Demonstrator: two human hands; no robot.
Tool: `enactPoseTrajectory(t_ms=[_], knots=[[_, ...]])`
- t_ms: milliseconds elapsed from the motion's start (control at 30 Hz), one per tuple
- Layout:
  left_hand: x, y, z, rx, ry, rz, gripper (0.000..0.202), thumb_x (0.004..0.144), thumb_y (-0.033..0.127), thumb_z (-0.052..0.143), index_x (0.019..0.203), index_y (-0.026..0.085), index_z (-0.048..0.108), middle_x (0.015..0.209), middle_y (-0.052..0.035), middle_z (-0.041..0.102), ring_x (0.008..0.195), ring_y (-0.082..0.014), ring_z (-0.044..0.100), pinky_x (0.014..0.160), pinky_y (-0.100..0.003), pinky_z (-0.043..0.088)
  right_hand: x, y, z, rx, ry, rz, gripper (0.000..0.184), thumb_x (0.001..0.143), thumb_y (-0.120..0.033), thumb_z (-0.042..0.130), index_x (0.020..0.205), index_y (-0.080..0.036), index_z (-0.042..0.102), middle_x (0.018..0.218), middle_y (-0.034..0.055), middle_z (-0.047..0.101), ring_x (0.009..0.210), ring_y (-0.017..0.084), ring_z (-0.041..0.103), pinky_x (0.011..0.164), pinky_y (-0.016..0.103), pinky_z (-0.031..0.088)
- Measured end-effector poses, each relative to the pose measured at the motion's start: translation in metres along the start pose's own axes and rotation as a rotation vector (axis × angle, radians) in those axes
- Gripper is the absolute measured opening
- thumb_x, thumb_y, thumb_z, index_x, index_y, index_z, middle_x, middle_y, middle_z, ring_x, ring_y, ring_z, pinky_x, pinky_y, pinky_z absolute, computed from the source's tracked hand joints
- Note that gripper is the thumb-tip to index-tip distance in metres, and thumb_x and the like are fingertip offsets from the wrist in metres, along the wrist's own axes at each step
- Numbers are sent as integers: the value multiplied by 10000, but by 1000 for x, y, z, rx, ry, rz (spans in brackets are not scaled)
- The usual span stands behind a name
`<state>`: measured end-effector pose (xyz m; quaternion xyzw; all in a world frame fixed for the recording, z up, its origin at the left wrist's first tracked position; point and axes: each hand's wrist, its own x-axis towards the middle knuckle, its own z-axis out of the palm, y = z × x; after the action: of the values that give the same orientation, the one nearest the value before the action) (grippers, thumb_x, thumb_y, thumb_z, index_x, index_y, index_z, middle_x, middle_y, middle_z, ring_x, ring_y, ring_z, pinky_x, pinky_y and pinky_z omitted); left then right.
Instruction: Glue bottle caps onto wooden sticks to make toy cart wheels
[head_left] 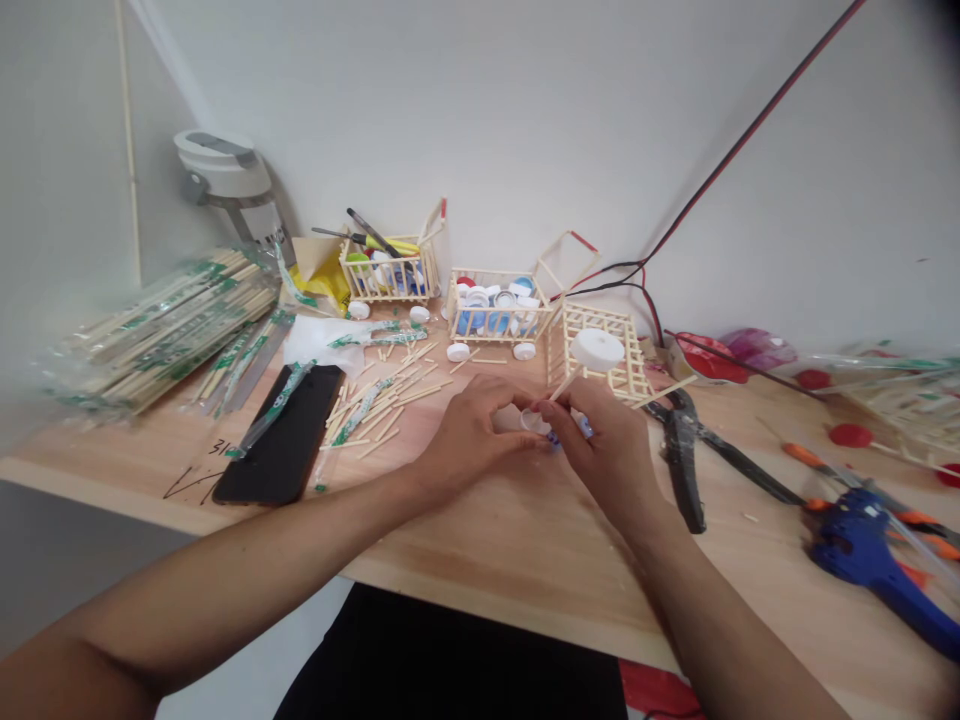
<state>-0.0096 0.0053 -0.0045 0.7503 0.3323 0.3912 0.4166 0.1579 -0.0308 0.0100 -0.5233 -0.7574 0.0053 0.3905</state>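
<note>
Above the table (480, 545), the left hand (474, 420) grips a white cap (533, 422); the right hand (606, 430) pinches a stick (568, 385) bearing a white disc (598, 349). Two wheeled carts (499, 338) seem complete; the frame (636, 355) just beyond appears unwheeled.

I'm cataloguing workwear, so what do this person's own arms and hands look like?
The left forearm and right forearm are bare, with no sleeves in view. The left hand and right hand wear no gloves, and no watch or bracelet shows at either wrist.
</note>
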Motion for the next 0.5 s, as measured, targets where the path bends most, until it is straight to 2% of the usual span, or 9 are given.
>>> enactPoseTrajectory(t_ms=[500], knots=[[0, 0, 0, 12, -2, 5, 251, 730, 324, 765, 938, 210, 681, 1015, -8, 695, 1032, -204, 590, 945, -337, 427, 1, 0, 0, 1, 3, -12, 210, 914, -270, 532, 709, -225, 522, 665, -7, 595, 635, 151, 548, 587, 284, 381]])
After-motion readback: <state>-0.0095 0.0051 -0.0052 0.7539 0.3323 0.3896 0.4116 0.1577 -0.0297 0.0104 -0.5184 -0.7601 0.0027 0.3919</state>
